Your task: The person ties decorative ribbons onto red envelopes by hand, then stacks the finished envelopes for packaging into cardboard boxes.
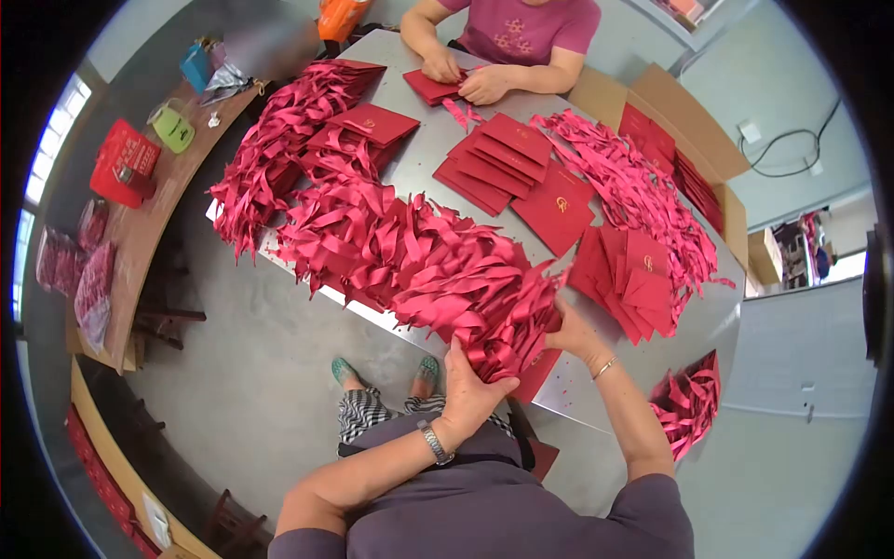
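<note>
My left hand (473, 384), with a watch at its wrist, grips the near end of a bundle of red bags with ribbon handles (498, 349), thumb stretched along its front. On the bundle's right side is my right hand (575, 334), its fingers partly hidden behind the ribbons. The bundle rests at the table's near edge and joins a long row of ribboned bags (372, 224) that runs to the far left. Flat red bags with a gold print (556, 207) lie beyond it. A fanned group of red bags (629, 279) sits to the right of my right hand.
Across the metal table (414, 154), a co-worker (521, 37) handles a red bag (430, 87). A heap of loose pink ribbons (643, 196) runs along the right side. An open cardboard box (736, 149) holds red bags. A wooden bench (172, 200) stands on the left.
</note>
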Demonstrator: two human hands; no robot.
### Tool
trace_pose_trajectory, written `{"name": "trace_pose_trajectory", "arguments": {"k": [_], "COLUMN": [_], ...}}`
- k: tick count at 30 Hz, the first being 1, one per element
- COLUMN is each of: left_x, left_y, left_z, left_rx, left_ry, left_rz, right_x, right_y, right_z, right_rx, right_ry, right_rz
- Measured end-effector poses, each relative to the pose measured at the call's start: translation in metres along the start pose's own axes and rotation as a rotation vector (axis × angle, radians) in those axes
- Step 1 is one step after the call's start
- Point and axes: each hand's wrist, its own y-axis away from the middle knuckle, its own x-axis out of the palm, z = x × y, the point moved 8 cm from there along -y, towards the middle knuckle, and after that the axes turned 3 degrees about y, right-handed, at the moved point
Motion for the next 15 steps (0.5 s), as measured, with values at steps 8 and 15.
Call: {"name": "trace_pose_trajectory", "arguments": {"k": [8, 15], "left_x": [0.005, 0.018], "left_y": [0.008, 0.006], "left_z": [-0.039, -0.07], "left_rx": [0.092, 0.265], "left_ry": [-0.104, 0.067], "left_rz": [0.203, 0.431], "right_x": [-0.019, -0.029], "right_y": [0.026, 0.061], "right_z": [-0.022, -0.037], "right_rx": [-0.006, -0.003], "right_ry": [-0.124, -0.576], "right_rz": [-0.081, -0.24]}}
